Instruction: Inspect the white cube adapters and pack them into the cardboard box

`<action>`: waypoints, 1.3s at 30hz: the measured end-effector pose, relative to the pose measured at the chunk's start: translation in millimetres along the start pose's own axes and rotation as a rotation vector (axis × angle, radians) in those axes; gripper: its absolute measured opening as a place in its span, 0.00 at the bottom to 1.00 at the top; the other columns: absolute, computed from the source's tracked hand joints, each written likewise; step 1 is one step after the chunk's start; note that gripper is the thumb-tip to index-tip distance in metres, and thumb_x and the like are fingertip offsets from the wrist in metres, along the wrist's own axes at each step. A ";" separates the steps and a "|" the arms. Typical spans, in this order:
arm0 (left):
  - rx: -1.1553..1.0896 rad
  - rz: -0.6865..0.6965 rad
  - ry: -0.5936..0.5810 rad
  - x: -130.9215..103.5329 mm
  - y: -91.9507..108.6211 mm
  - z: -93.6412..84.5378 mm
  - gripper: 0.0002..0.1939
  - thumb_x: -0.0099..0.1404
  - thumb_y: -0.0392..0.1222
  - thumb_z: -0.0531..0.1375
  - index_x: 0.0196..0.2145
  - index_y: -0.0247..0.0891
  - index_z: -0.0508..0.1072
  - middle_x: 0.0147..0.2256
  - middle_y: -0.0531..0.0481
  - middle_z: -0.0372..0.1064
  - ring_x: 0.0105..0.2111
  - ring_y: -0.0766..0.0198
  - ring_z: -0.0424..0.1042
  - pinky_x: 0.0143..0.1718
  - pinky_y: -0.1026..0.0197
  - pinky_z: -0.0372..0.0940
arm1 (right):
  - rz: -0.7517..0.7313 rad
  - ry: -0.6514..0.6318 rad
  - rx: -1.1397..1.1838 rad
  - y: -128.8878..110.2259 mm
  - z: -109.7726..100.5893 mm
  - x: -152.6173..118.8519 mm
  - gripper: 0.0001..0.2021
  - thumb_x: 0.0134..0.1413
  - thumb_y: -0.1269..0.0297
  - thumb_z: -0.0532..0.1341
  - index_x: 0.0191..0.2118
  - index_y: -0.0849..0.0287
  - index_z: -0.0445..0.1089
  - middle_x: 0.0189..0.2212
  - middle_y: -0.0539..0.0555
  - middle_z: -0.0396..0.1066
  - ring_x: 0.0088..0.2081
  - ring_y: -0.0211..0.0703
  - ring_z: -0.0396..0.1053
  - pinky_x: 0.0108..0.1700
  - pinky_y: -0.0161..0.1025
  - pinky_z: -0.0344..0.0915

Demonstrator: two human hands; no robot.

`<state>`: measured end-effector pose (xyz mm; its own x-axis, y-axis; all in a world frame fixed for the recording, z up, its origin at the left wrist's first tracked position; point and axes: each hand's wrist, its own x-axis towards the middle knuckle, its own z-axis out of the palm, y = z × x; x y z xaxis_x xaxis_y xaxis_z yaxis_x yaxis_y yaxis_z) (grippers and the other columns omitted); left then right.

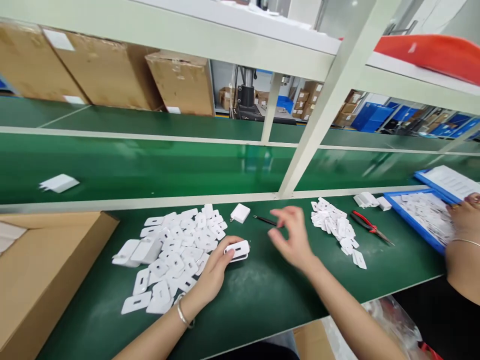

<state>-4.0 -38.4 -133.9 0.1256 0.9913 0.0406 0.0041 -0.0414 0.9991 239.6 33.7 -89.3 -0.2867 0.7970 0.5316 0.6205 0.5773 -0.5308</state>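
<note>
In the head view my left hand [213, 270] grips a white plastic charger piece [237, 250] with a dark slot, between thumb and fingers. A dark gap shows along its lower side. Just right of it, my right hand [294, 237] hovers over the table with thumb and fingers apart, slightly blurred, holding nothing visible. By its fingertips lies a thin black pen-like tool [265, 220]. A square white charger [240, 213] sits behind my left hand. To the left spreads a heap of slotted white covers [180, 250], with larger white charger bodies [138, 251] at its edge.
A pile of small white pieces [332, 222], red-handled pliers [369, 226] and a blue tray [416, 220] of white parts lie right. Another person's hand [467, 215] is at the tray. An open cardboard box [52, 270] stands left; a shelf post [318, 110] rises behind.
</note>
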 end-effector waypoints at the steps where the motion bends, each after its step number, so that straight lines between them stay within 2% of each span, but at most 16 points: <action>1: -0.029 0.009 0.008 0.4 0.2 -1.2 0.22 0.74 0.60 0.51 0.49 0.42 0.74 0.49 0.44 0.75 0.50 0.48 0.73 0.53 0.52 0.66 | -0.120 -0.145 0.119 -20.4 20.1 -2.8 0.21 0.63 0.58 0.63 0.61 0.53 0.68 0.53 0.61 0.66 0.47 0.50 0.71 0.48 0.48 0.74; 2: -0.052 0.021 0.022 1.2 0.2 -2.9 0.22 0.73 0.59 0.51 0.49 0.42 0.73 0.49 0.44 0.75 0.50 0.48 0.73 0.54 0.51 0.66 | -0.189 -0.219 0.216 -36.8 37.0 -6.0 0.23 0.64 0.57 0.63 0.62 0.52 0.67 0.54 0.61 0.66 0.48 0.50 0.71 0.47 0.46 0.75; 3: -0.066 0.037 0.034 2.3 0.1 -5.0 0.21 0.73 0.59 0.52 0.49 0.42 0.73 0.49 0.44 0.75 0.50 0.48 0.73 0.54 0.51 0.66 | -0.220 -0.211 0.286 -48.6 50.3 -9.5 0.21 0.66 0.58 0.61 0.62 0.52 0.66 0.52 0.60 0.67 0.46 0.48 0.72 0.45 0.45 0.75; 5: -0.065 0.078 0.023 4.9 0.6 -9.6 0.19 0.73 0.57 0.53 0.48 0.42 0.74 0.48 0.45 0.74 0.50 0.48 0.72 0.54 0.52 0.65 | -0.226 -0.101 0.356 -59.1 66.5 -16.5 0.17 0.69 0.61 0.58 0.61 0.52 0.67 0.47 0.58 0.69 0.44 0.48 0.72 0.45 0.46 0.75; 7: -0.051 0.109 -0.031 6.9 2.2 -13.7 0.17 0.73 0.55 0.53 0.47 0.43 0.74 0.46 0.46 0.74 0.49 0.49 0.71 0.52 0.53 0.65 | -0.219 -0.007 0.371 -57.0 71.6 -22.1 0.15 0.71 0.61 0.57 0.59 0.51 0.69 0.44 0.57 0.69 0.43 0.48 0.73 0.45 0.46 0.75; 11: -0.086 0.107 -0.127 6.7 7.1 -15.6 0.17 0.74 0.56 0.53 0.46 0.42 0.74 0.43 0.46 0.72 0.46 0.50 0.70 0.50 0.53 0.65 | -0.291 0.015 0.304 -43.5 66.0 -24.3 0.15 0.71 0.58 0.59 0.59 0.50 0.71 0.40 0.56 0.69 0.36 0.44 0.73 0.36 0.42 0.75; 14: -0.153 0.081 -0.152 4.7 8.2 -13.1 0.21 0.77 0.57 0.48 0.48 0.41 0.72 0.46 0.45 0.72 0.48 0.50 0.69 0.52 0.52 0.63 | -0.352 0.043 0.250 -40.4 61.9 -21.3 0.16 0.72 0.55 0.57 0.57 0.54 0.73 0.37 0.55 0.69 0.30 0.40 0.70 0.31 0.38 0.73; 17: -0.185 0.091 -0.143 5.0 5.2 -12.0 0.24 0.78 0.57 0.44 0.49 0.39 0.72 0.49 0.43 0.71 0.49 0.50 0.68 0.54 0.52 0.62 | -0.410 0.083 0.180 -41.5 61.2 -19.1 0.18 0.73 0.52 0.55 0.55 0.56 0.74 0.35 0.55 0.69 0.31 0.40 0.71 0.30 0.37 0.72; 21: -0.163 0.105 -0.134 7.8 -1.0 -13.4 0.25 0.79 0.57 0.44 0.50 0.39 0.72 0.49 0.43 0.71 0.51 0.50 0.67 0.54 0.52 0.61 | -0.447 0.103 0.113 -41.9 62.3 -18.6 0.16 0.73 0.54 0.57 0.54 0.57 0.74 0.34 0.54 0.68 0.31 0.39 0.70 0.29 0.35 0.70; 27: -0.157 0.090 -0.146 5.8 -3.7 -13.7 0.22 0.78 0.58 0.48 0.51 0.40 0.71 0.50 0.44 0.70 0.50 0.51 0.67 0.54 0.53 0.61 | -0.409 0.083 0.138 -38.3 62.3 -17.7 0.17 0.73 0.53 0.56 0.56 0.55 0.73 0.34 0.53 0.66 0.31 0.38 0.69 0.29 0.34 0.69; 35: -0.079 0.113 -0.122 4.6 6.7 -14.8 0.17 0.78 0.55 0.51 0.49 0.41 0.71 0.48 0.45 0.70 0.51 0.52 0.69 0.54 0.53 0.62 | -0.427 0.047 0.110 -36.4 60.5 -17.7 0.15 0.72 0.56 0.58 0.59 0.52 0.71 0.35 0.52 0.64 0.29 0.37 0.66 0.28 0.35 0.66; 37: -0.028 0.143 -0.107 4.6 6.8 -14.8 0.15 0.78 0.53 0.51 0.50 0.42 0.70 0.48 0.46 0.70 0.51 0.53 0.69 0.54 0.53 0.63 | -0.377 -0.001 0.152 -36.8 61.9 -19.1 0.17 0.71 0.53 0.59 0.61 0.49 0.68 0.37 0.53 0.65 0.29 0.38 0.66 0.29 0.36 0.66; 39: 0.024 0.206 -0.086 4.6 5.1 -13.9 0.15 0.79 0.51 0.50 0.52 0.43 0.70 0.50 0.45 0.69 0.52 0.53 0.69 0.55 0.53 0.63 | -0.237 -0.089 0.275 -37.7 64.0 -21.0 0.22 0.71 0.47 0.57 0.64 0.49 0.64 0.39 0.53 0.66 0.30 0.39 0.65 0.29 0.37 0.65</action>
<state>-17.3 -32.4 -128.4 0.2105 0.9472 0.2420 -0.0069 -0.2461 0.9692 175.5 6.5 -122.7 -0.4691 0.6409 0.6076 0.3138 0.7641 -0.5636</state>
